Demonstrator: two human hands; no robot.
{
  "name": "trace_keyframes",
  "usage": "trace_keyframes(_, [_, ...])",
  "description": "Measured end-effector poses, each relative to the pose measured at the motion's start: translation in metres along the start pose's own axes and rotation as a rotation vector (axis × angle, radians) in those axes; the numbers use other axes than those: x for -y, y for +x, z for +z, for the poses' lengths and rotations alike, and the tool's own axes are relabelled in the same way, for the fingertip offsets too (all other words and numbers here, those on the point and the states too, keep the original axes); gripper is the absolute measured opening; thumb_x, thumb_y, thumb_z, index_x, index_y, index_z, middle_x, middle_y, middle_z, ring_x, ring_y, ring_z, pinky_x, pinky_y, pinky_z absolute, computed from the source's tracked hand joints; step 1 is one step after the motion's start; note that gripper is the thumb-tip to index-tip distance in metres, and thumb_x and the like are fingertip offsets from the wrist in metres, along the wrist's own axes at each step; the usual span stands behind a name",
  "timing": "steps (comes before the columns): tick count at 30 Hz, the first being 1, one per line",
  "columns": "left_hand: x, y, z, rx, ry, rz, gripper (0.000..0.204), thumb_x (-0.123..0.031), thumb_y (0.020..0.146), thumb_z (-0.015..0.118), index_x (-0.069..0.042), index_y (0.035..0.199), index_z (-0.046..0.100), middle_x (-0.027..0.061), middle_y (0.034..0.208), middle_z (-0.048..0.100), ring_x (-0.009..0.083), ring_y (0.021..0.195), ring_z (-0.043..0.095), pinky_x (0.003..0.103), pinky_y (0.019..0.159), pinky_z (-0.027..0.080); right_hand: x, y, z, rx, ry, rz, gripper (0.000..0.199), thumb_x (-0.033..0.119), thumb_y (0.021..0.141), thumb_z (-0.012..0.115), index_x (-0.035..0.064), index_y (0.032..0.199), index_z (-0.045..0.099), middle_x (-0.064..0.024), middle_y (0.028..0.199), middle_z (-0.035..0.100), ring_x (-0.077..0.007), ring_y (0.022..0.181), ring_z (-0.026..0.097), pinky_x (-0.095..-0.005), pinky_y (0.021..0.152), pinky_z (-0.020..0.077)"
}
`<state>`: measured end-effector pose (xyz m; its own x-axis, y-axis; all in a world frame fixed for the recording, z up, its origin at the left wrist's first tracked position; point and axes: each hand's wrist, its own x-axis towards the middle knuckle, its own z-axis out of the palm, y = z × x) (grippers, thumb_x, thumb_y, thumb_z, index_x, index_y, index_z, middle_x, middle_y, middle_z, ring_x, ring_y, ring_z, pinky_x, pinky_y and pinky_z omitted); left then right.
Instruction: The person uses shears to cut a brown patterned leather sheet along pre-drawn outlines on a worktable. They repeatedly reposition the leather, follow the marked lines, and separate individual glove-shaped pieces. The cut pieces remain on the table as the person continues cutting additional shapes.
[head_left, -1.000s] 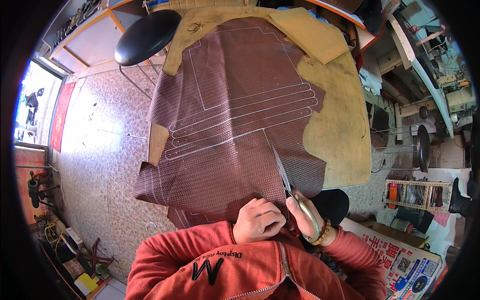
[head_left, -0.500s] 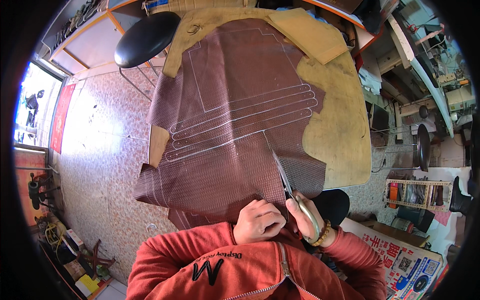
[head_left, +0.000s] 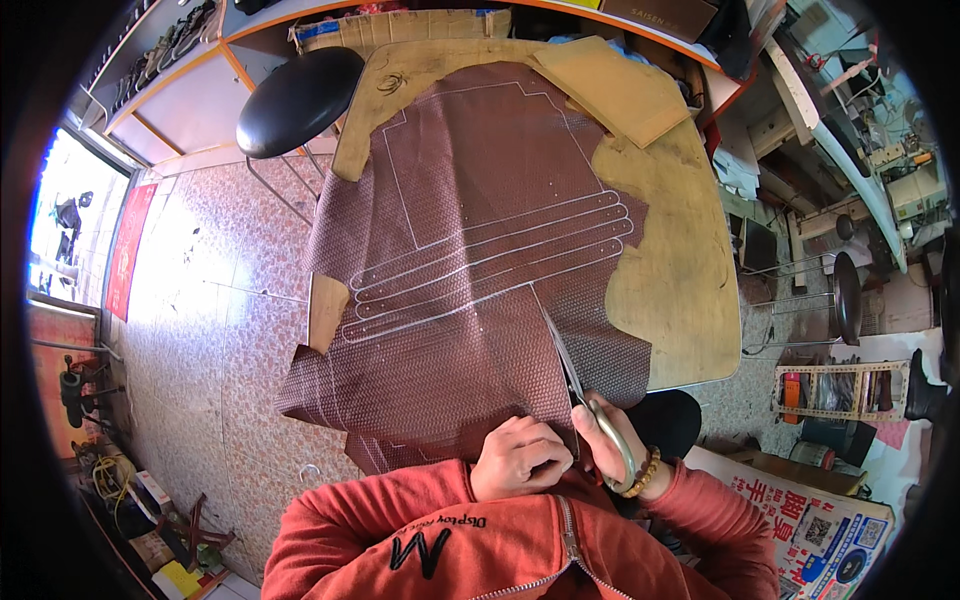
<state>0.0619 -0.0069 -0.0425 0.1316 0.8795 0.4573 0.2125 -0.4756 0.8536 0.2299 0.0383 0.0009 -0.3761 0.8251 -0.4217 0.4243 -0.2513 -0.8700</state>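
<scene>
A large brown woven-textured sheet [head_left: 470, 260] with white drawn outlines lies over a wooden table [head_left: 680, 270] and hangs off its near edge. My right hand [head_left: 610, 450] grips a pair of scissors [head_left: 570, 375]; the blades point away from me into a cut that runs up the sheet toward the long strap-shaped outlines. My left hand [head_left: 520, 458] holds the near edge of the sheet just left of the scissors, fingers curled on the material. A beaded bracelet sits on my right wrist.
A black round stool [head_left: 298, 88] stands at the table's far left corner. A tan board [head_left: 620, 90] lies on the far right of the table. A rack [head_left: 835, 390] and machines stand on the right. Tiled floor is on the left, printed paper at lower right.
The scissor blades have crept slightly forward along the cut. Both hands stay in almost the same place at the near edge of the sheet.
</scene>
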Motion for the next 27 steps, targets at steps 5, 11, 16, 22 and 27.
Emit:
trace_keyframes(5, [-0.003,0.001,-0.004,0.023,-0.013,0.024,0.018,-0.003,0.063,0.075,-0.013,0.075,0.065,-0.0020,0.074,0.061,0.0173,0.062,0.057,0.030,0.056,0.044,0.010,0.013,-0.003,0.038,0.015,-0.010,0.047,0.047,0.100,0.045,-0.0004,0.095,0.047,-0.0075,0.071,0.047,-0.0172,0.069,0.045,-0.0342,0.067,0.0423])
trace_keyframes(11, [-0.003,0.001,-0.005,0.024,-0.036,0.029,0.018,-0.004,0.064,0.076,-0.013,0.076,0.065,-0.0014,0.074,0.061,0.0174,0.062,0.058,0.030,0.057,0.045,0.017,0.014,-0.001,0.036,0.044,-0.031,0.047,0.048,0.100,0.045,0.0007,0.093,0.047,-0.0054,0.073,0.045,-0.0153,0.072,0.042,-0.0322,0.070,0.0409])
trace_keyframes(16, [-0.001,-0.001,-0.006,0.035,-0.036,0.034,0.018,-0.004,0.064,0.076,-0.013,0.076,0.066,-0.0016,0.074,0.061,0.0172,0.063,0.058,0.029,0.057,0.045,0.017,0.013,-0.001,0.025,0.051,-0.008,0.048,0.048,0.099,0.047,0.0006,0.093,0.048,-0.0041,0.073,0.046,-0.0147,0.071,0.042,-0.0315,0.069,0.0409])
trace_keyframes(22, [-0.002,-0.002,-0.006,0.046,-0.042,0.024,0.017,-0.004,0.065,0.075,-0.013,0.076,0.066,-0.0017,0.075,0.061,0.0169,0.063,0.057,0.030,0.058,0.045,0.016,0.012,-0.001,0.011,0.045,-0.030,0.047,0.048,0.098,0.049,0.0008,0.092,0.050,-0.0031,0.073,0.046,-0.0135,0.071,0.041,-0.0309,0.069,0.0407])
trace_keyframes(27, [-0.003,-0.002,-0.005,0.038,-0.057,0.013,0.017,-0.004,0.065,0.076,-0.013,0.076,0.066,-0.0017,0.075,0.061,0.0169,0.063,0.058,0.029,0.058,0.045,0.018,0.011,0.000,0.000,0.085,-0.002,0.044,0.044,0.098,0.052,0.0006,0.092,0.052,-0.0019,0.072,0.046,-0.0122,0.071,0.041,-0.0296,0.067,0.0405])
